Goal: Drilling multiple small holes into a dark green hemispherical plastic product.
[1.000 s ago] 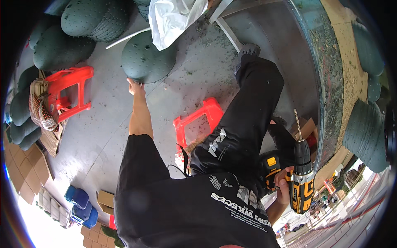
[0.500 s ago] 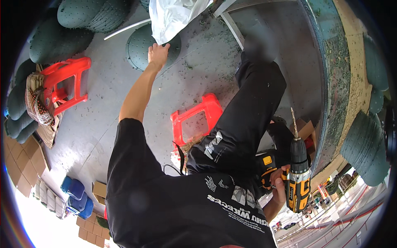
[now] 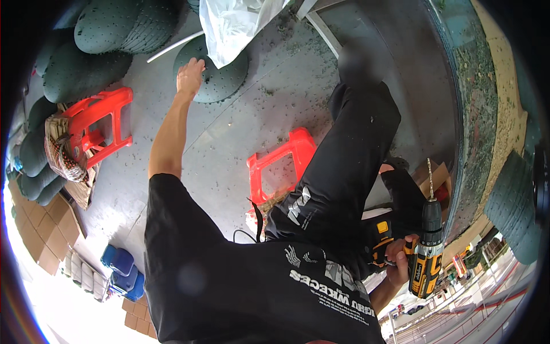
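Observation:
My left hand (image 3: 191, 78) is stretched forward over the left part of a round dark green disc (image 3: 226, 83) dotted with small knobs or holes. Its fingers are curled together, and whatever may be in them is hidden. A white plastic bag (image 3: 232, 31) hangs over the disc's far part, just right of this hand. At the lower right, my right hand (image 3: 396, 258) is wrapped round the handle of a yellow and black cordless drill (image 3: 425, 266). A long drill bit (image 3: 430, 178) sits in its chuck, pointing away from me.
One red plastic stool (image 3: 106, 126) stands at the left, another (image 3: 258, 172) beside my leg. Stacked green domes (image 3: 114, 28) fill the far left. A worn table edge (image 3: 484, 103) curves along the right. Blue containers (image 3: 121, 269) and cardboard boxes (image 3: 46, 229) stand lower left.
My left hand has moved left, away from the tip of the white bag, onto the disc's left part. The drill in my right hand has shifted slightly right and nearer.

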Demonstrator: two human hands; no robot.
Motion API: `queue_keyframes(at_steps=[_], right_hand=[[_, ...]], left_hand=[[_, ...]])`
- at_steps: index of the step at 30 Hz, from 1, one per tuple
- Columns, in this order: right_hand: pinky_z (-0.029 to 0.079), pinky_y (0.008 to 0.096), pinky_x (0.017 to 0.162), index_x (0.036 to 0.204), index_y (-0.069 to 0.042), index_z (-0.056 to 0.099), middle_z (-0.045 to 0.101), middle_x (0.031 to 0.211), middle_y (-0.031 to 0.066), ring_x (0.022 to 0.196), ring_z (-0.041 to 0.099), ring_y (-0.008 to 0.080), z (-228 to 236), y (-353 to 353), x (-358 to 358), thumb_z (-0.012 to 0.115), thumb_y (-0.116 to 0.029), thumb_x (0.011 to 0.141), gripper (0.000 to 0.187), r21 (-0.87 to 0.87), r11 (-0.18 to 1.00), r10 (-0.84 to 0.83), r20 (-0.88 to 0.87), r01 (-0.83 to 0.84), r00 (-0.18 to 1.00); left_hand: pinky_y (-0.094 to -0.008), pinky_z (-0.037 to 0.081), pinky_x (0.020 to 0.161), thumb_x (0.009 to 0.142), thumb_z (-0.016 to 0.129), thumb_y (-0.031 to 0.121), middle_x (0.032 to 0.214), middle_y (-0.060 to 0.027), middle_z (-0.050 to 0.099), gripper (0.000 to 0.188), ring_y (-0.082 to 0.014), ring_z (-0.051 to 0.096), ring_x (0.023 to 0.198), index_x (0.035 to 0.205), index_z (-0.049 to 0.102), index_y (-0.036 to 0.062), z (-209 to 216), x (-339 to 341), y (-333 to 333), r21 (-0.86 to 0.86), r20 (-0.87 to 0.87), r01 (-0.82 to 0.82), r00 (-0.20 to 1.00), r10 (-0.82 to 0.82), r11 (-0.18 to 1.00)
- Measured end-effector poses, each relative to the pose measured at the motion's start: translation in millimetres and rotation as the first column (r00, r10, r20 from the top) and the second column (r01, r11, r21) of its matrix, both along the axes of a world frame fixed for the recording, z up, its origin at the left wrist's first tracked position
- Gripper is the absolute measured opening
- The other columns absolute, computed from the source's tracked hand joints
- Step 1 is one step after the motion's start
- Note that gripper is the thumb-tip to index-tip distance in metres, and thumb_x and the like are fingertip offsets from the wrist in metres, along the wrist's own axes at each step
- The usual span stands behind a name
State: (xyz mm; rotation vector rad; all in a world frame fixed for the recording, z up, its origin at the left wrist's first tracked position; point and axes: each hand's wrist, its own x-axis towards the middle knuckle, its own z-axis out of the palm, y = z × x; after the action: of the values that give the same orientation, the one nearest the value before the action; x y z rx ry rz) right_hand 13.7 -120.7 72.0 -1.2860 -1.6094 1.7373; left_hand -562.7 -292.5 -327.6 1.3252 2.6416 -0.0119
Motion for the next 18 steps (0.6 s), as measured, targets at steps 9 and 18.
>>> queue_keyframes(at_steps=[9,18], right_hand=[[0.036,0.0257,0.052,0.119,0.002,0.046,0.042,0.061,0.0004,0.053,0.041,0.0107,2.2,-0.9,0.3,0.064,-0.015,0.089,0.039,0.000,1.000,-0.029,0.030,0.029,0.999],[0.036,0.0252,0.052,0.118,0.002,0.046,0.042,0.061,0.0005,0.053,0.041,0.0105,1.8,-4.4,-2.9,0.063,-0.015,0.089,0.038,-0.005,1.000,-0.008,0.075,0.008,0.997]], left_hand=[[-0.0445,0.051,0.080,0.093,0.059,0.029,0.101,-0.0081,0.060,0.018,-0.0310,0.064,0.091,0.106,0.068,0.0203,-31.6,8.9,-15.0,0.089,0.113,-0.325,0.942,0.315,0.941],[-0.0483,0.051,0.083,0.097,0.051,0.033,0.109,-0.0129,0.059,0.026,-0.0368,0.064,0.095,0.115,0.066,0.0202,-30.3,9.2,7.4,-0.004,0.111,-0.429,0.897,0.427,0.903]])
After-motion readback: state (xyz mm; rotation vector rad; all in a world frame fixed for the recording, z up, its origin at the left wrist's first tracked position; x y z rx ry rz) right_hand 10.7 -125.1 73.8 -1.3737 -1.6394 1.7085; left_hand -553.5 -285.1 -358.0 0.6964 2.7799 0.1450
